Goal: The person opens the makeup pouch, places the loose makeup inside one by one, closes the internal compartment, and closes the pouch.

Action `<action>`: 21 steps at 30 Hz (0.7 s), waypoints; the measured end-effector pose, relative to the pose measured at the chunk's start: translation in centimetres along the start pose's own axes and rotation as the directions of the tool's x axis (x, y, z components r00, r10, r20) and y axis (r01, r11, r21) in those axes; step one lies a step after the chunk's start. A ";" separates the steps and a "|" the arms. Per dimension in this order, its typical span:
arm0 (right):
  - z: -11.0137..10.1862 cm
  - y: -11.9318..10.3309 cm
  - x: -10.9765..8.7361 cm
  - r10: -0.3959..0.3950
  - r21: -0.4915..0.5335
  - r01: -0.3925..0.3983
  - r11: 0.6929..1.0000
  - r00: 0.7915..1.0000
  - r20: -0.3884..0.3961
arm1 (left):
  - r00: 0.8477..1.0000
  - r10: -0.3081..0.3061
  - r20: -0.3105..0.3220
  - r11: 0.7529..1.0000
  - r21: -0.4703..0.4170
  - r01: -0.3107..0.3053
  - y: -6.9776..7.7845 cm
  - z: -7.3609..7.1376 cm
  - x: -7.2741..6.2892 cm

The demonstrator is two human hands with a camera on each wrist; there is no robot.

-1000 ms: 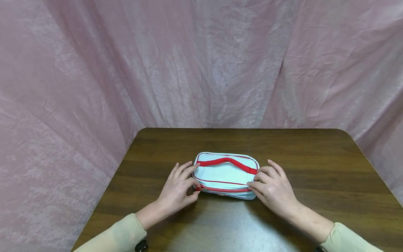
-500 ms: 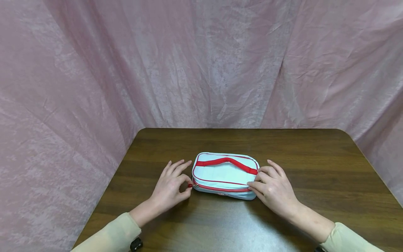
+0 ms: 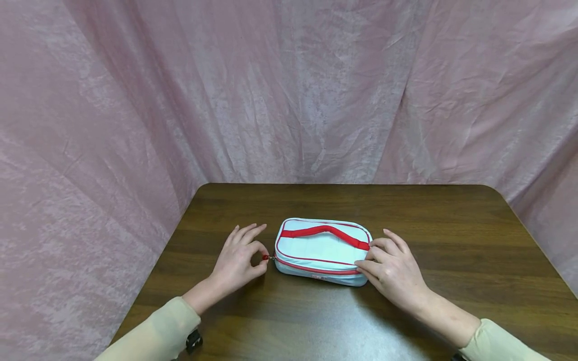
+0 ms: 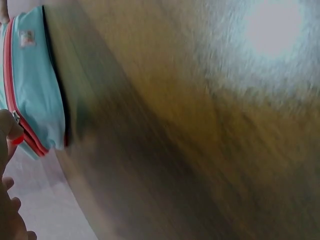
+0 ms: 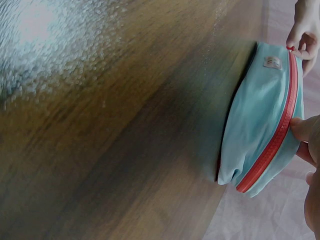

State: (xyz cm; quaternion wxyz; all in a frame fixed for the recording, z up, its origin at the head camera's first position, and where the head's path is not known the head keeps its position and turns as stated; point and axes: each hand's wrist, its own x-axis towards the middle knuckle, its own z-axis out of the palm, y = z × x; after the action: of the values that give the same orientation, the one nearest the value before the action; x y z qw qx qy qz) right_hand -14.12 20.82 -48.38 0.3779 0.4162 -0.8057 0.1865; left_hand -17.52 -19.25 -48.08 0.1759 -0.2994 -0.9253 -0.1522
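Observation:
A small white zip pouch with red piping lies on the table, its red strap handle across the top. At its left front corner, my left hand pinches the red zipper pull between thumb and index finger, other fingers spread. My right hand holds the pouch's right front edge by the handle's end. In the right wrist view the red zipper runs along the side with its teeth together, and the right thumb presses just beside it. The slider shows at the left corner in the left wrist view.
The pouch stands on a brown wooden table with rounded far corners. Pink curtains hang behind and around it. A small label is on the pouch's front side.
My left hand has moved left and slightly away from me with the zipper pull, from the pouch's front to around its left corner. The right hand and the pouch stay nearly still.

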 end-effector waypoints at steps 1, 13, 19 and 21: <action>0.0 0.0 0.0 -0.001 0.000 0.001 1.000 1.000 -0.001 | 1.000 -0.012 -0.001 1.000 0.001 0.012 -0.2 0.0 0.1; 0.1 0.3 0.1 0.012 0.004 -0.012 1.000 1.000 -0.008 | 0.999 -0.033 0.015 0.999 0.001 0.033 -1.0 -0.1 0.7; -0.2 1.8 0.0 0.063 -0.032 -0.063 0.998 0.998 0.014 | 0.998 0.065 -0.002 0.998 0.007 -0.065 0.2 0.0 0.7; -0.3 2.5 -0.1 0.079 -0.051 -0.077 0.996 0.996 0.036 | 0.995 0.101 -0.006 0.995 0.002 -0.100 0.8 0.1 0.7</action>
State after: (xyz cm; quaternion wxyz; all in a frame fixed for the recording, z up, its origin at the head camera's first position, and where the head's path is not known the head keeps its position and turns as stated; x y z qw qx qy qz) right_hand -15.97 22.52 -48.25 0.3653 0.3783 -0.8328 0.1732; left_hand -17.63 -18.19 -47.76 0.1867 -0.3449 -0.9087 -0.1433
